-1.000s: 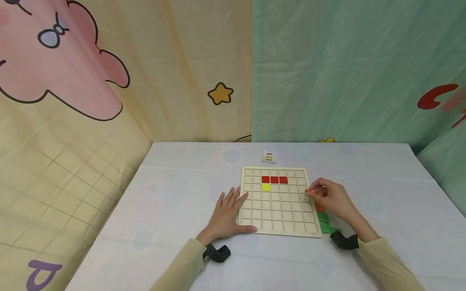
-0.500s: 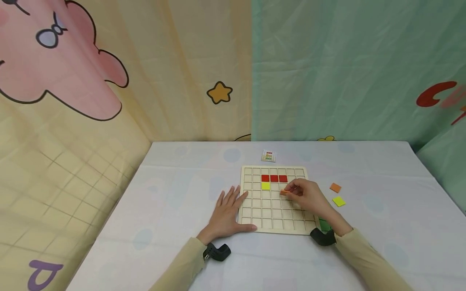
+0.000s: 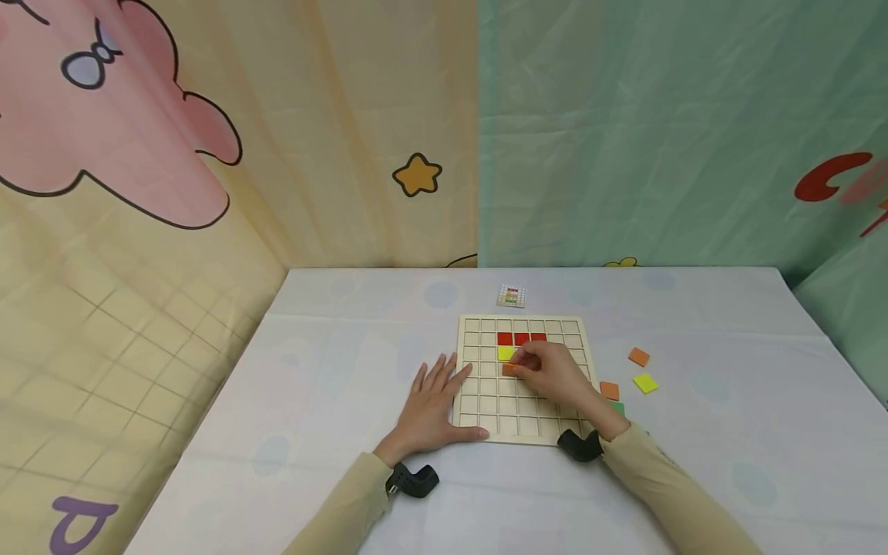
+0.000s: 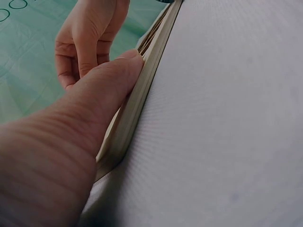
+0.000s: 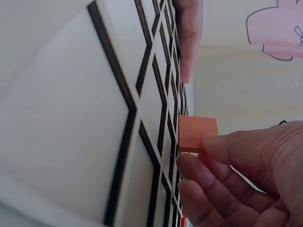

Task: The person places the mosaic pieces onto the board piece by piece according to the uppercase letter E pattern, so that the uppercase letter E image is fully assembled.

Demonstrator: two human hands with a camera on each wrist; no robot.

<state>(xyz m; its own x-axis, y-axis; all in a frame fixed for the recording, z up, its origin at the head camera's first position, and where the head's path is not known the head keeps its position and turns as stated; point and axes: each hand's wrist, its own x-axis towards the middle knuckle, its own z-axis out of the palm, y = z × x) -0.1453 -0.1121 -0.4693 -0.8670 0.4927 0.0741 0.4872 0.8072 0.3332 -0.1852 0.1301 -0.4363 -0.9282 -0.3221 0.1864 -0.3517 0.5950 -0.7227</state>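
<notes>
My right hand [image 3: 551,372] pinches an orange square tile [image 5: 195,134] between thumb and fingers, its lower edge right at the surface of the pale wooden grid board [image 3: 489,424]. In the head view the tile overlaps the cell just below a yellow tile [image 3: 505,353]. Three red tiles [image 3: 513,339] lie in a row above that, the rightmost partly covered by the right hand. My left hand [image 3: 430,408] rests spread on the board's left side, fingers over its left edge. In the left wrist view its thumb [image 4: 113,71] lies along the near rim.
Right of the board lie loose tiles on the white-covered table [image 3: 291,416]: an orange one [image 3: 639,357], a yellow one [image 3: 645,383], another orange one [image 3: 609,391] and a green one [image 3: 617,406] partly behind the right forearm. A small pattern card [image 3: 511,296] lies beyond the board.
My right hand has moved left from the board's right edge, carrying the orange tile across to the cell under the yellow tile. My left hand has stayed in place.
</notes>
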